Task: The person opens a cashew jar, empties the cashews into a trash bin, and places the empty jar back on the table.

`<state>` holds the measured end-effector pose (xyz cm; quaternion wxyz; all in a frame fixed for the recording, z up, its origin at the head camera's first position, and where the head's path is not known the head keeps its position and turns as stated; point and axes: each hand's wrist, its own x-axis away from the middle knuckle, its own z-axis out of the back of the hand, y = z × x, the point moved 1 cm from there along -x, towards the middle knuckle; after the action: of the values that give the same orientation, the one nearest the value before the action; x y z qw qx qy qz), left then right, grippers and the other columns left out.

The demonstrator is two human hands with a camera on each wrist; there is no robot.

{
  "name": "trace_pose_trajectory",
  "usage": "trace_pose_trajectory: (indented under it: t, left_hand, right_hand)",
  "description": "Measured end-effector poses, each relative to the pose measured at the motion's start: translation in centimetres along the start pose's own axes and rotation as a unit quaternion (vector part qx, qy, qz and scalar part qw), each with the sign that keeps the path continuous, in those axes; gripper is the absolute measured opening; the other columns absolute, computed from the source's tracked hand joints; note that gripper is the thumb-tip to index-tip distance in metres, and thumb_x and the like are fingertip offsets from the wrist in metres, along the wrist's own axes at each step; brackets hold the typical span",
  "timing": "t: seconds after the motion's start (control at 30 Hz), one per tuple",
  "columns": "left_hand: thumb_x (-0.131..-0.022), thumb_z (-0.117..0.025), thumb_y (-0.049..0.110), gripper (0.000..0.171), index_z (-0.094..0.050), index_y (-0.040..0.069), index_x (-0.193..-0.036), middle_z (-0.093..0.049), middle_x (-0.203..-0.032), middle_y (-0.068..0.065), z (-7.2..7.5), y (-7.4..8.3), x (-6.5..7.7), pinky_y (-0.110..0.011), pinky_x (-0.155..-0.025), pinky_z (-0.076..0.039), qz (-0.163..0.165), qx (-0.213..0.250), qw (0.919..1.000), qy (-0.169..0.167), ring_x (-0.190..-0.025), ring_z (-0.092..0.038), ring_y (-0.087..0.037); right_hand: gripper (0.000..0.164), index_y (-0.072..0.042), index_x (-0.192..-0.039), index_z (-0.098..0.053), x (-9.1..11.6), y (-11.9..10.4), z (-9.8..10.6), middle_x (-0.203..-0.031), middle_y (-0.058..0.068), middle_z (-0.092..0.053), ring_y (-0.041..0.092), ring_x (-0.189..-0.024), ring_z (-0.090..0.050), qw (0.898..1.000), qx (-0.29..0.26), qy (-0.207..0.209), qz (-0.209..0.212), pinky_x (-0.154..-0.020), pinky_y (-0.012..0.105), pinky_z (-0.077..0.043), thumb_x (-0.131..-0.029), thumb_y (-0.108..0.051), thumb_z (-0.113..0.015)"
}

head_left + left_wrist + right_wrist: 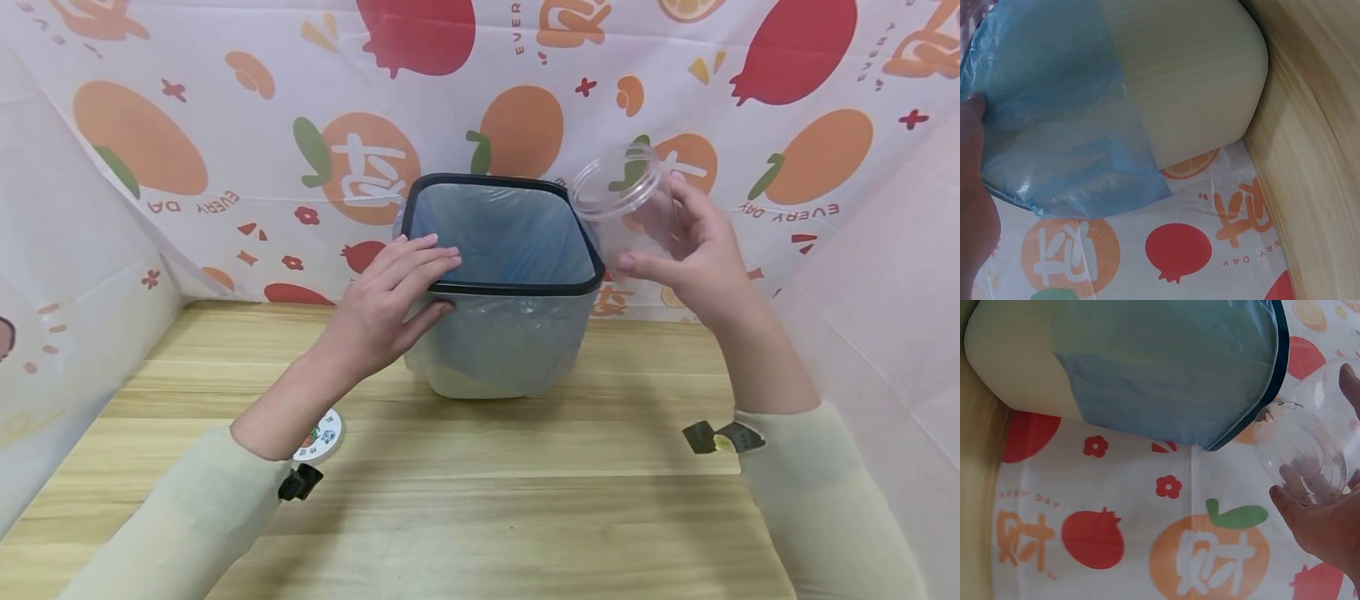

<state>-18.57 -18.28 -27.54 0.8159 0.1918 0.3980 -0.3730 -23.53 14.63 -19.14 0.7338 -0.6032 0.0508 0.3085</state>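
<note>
A white trash bin (472, 385) stands upright on the table, lined with a translucent blue bag (517, 333) folded out over its black rim (517, 289). My left hand (382, 292) grips the bin's near-left rim, fingers over the top and thumb against the bag outside; the thumb (977, 106) shows in the left wrist view. To the right of the bin, my right hand (705, 250) holds a clear plastic jar (637, 217) tilted, its round mouth leaning toward the bin's right rim. Dark specks show on the jar (1285, 412) in the right wrist view.
A round white printed disc (324, 437) lies on the wooden table (525, 500), partly hidden behind my left forearm. A fruit-patterned cloth (255, 167) hangs close behind the bin. Pale cloth walls (885, 333) close off both sides.
</note>
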Motion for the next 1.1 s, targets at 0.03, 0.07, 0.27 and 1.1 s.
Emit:
trace_pose_trajectory:
  t: [0.03, 0.07, 0.27, 1.1]
  left_hand:
    - [-0.074, -0.077, 0.014, 0.059, -0.054, 0.008, -0.127, -0.053, -0.130, -0.007, 0.0, 0.0, 0.0, -0.047, -0.107, -0.027, 0.000, 0.000, 1.0000, 0.000, -0.126, -0.042, -0.027]
    - [-0.074, -0.077, 0.014, 0.059, -0.054, 0.008, -0.127, -0.053, -0.130, -0.007, 0.0, 0.0, 0.0, -0.047, -0.107, -0.027, 0.000, 0.000, 1.0000, 0.000, -0.126, -0.042, -0.027]
    - [-0.074, -0.077, 0.014, 0.059, -0.054, 0.008, -0.128, -0.053, -0.130, -0.007, 0.1, 0.0, 0.1, -0.047, -0.107, -0.027, 0.000, -0.003, 1.0000, 0.000, -0.126, -0.042, -0.026]
    - [-0.074, -0.077, 0.015, 0.059, -0.053, 0.009, -0.128, -0.052, -0.131, -0.006, -0.1, 0.1, 0.1, -0.046, -0.107, -0.026, 0.005, -0.007, 0.9999, -0.005, -0.127, -0.041, -0.026]
  right_hand:
    - [0.075, -0.018, -0.136, -0.043, 0.2, 0.3, 0.1, -0.137, 0.008, -0.045, 0.023, -0.126, -0.041, 1.000, -0.011, 0.003, 0.001, -0.100, 0.030, -0.038, -0.072, 0.006, -0.073]
    - [0.075, -0.017, -0.137, -0.042, 0.5, 0.6, 0.2, -0.137, 0.008, -0.044, 0.024, -0.127, -0.041, 1.000, -0.019, 0.007, 0.002, -0.099, 0.029, -0.039, -0.072, 0.006, -0.072]
    - [0.075, -0.016, -0.139, -0.037, 2.1, 2.7, 0.9, -0.140, 0.012, -0.040, 0.027, -0.127, -0.039, 0.996, -0.085, 0.035, 0.006, -0.103, 0.037, -0.035, -0.075, 0.009, -0.067]
    - [0.080, -0.005, -0.140, -0.023, 8.1, 12.0, 1.4, -0.130, 0.025, -0.039, 0.041, -0.117, -0.043, 0.949, -0.307, 0.065, 0.043, -0.099, 0.049, -0.037, -0.074, 0.011, -0.066]
